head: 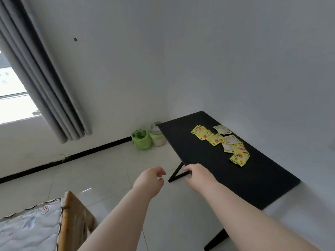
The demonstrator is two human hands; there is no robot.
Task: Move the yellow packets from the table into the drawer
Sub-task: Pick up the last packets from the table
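Several packets [222, 144] lie near the table's [183, 142] far edge; right hand [196, 173] grips its near edge, left hand [150, 180] loosely curled, empty.

eight yellow packets [215, 139], one table [181, 142], two hands.

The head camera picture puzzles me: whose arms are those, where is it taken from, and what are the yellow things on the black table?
No machine here: a person wears a wide-angle camera on the head, so you look forward and down along their own bare arms. The left hand hangs loosely curled in the air, holding nothing. The right hand is at the near edge of the black table; whether it grips the edge I cannot tell. On the table lies a loose cluster of yellow packets, some showing a pale side. None has been picked up yet. No drawer shows in this picture. Two green containers stand on the floor beside the table.
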